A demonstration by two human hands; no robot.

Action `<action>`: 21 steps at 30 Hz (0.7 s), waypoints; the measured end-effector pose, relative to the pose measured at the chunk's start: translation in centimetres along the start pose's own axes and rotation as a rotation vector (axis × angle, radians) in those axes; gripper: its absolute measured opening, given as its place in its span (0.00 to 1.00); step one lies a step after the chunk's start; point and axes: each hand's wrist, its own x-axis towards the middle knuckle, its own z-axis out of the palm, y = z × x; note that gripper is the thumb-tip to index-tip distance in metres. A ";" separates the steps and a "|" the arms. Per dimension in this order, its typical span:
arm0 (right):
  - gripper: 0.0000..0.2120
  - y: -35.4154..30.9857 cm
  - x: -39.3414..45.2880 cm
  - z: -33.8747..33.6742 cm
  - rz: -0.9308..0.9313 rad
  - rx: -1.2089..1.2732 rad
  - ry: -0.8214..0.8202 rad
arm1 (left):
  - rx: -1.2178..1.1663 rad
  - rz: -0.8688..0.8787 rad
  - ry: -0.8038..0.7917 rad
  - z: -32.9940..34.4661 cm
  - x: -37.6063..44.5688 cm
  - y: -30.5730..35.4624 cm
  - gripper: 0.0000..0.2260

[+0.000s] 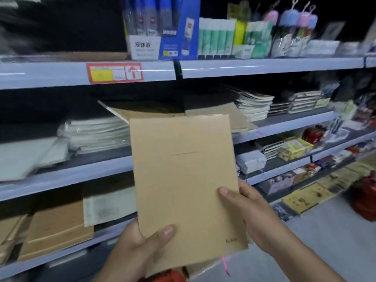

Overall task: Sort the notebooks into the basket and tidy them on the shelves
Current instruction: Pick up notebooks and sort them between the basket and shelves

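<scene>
Two hands point(134, 247) point(250, 212) around one brown notebook point(185, 180)

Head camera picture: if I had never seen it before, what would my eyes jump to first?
Probably the big brown notebook in the middle, held up in front of the shelves by both hands: the left hand grips its bottom corner, the right hand its right edge. Next, the red and yellow tag on the top shelf rail, and the blue glue box standing above it.
</scene>
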 end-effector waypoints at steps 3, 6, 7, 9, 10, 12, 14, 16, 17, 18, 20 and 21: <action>0.13 -1.6 0.7 -3.0 0.004 0.024 -0.046 | 0.001 0.048 0.113 3.3 1.2 1.5 0.38; 0.15 -3.1 1.6 -6.2 -0.001 0.014 -0.138 | -0.100 0.099 0.199 6.9 2.6 2.7 0.34; 0.17 -3.6 2.2 -7.4 -0.024 -0.014 -0.181 | -0.151 0.107 0.227 8.1 3.2 3.1 0.30; 0.21 -5.1 3.2 -9.5 -0.067 -0.060 -0.273 | -0.239 0.087 0.250 10.6 4.4 4.4 0.20; 0.22 -5.9 3.8 -10.5 -0.083 -0.077 -0.316 | -0.263 0.082 0.267 11.6 5.0 5.2 0.15; 0.23 -7.6 5.5 -12.2 -0.096 -0.111 -0.361 | -0.282 0.059 0.267 13.0 6.7 6.5 0.13; 0.21 -9.3 7.7 -13.5 -0.093 -0.146 -0.357 | -0.309 0.047 0.242 14.1 8.5 7.7 0.19; 0.18 -11.1 10.5 -14.3 -0.081 -0.144 -0.330 | -0.332 0.039 0.223 15.2 10.2 9.5 0.14; 0.15 -12.1 12.1 -14.5 -0.071 -0.124 -0.308 | -0.349 0.035 0.214 15.7 11.0 10.6 0.10; 0.12 -13.0 13.6 -14.5 -0.060 -0.095 -0.281 | -0.354 0.023 0.218 16.1 11.9 11.8 0.07; 0.07 -14.8 17.0 -14.4 -0.020 -0.044 -0.215 | -0.355 0.006 0.266 16.5 14.1 14.0 0.05; 0.08 -15.5 18.8 -14.4 0.013 -0.025 -0.187 | -0.354 0.004 0.273 16.7 15.1 15.1 0.05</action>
